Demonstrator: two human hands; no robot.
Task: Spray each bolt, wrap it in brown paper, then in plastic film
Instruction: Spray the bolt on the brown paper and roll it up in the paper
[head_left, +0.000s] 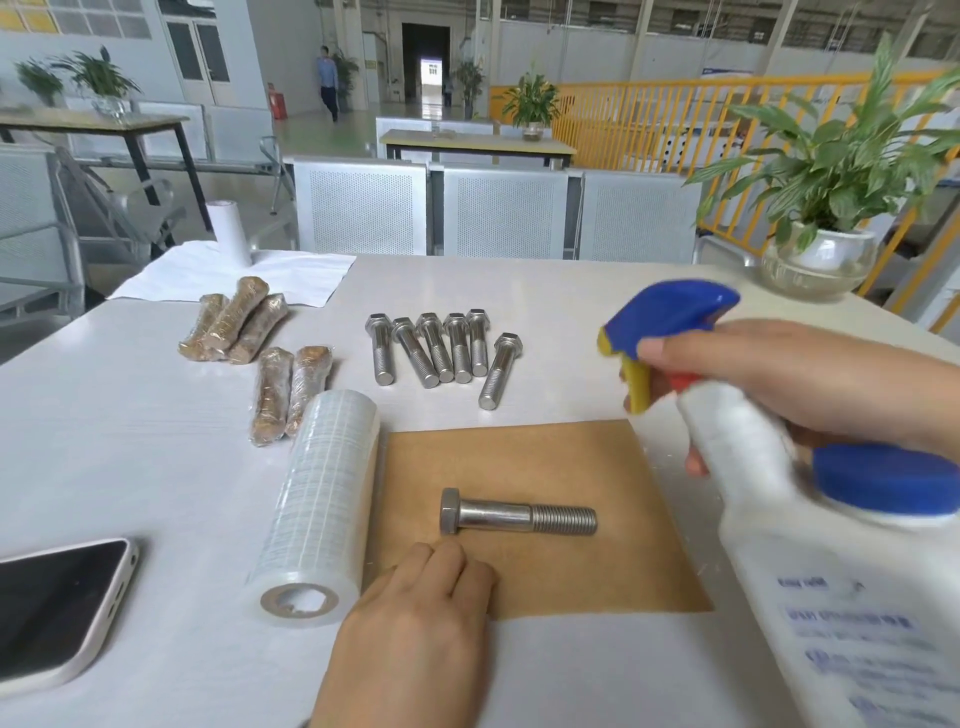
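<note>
White tabletop (156, 415) fills the lower frame, with a factory hall behind. At right, the right hand (779, 374) grips the spray bottle (769, 493) by its neck, nozzle pointing left; it looks part full, light enough for one hand. Left of centre lies the plastic film roll (322, 499), soft and clingy. At lower centre the brown paper (597, 467) lies flat, stiff enough to crease. On it rests the bolt (514, 515), steel, heavy, likely slick once sprayed; best taken by its hex head. The left hand (426, 613), fingers loosely curled, holding nothing, rests just below that head. Six bare bolts (441, 353) wait above, five wrapped bolts (260, 353) at upper left.
</note>
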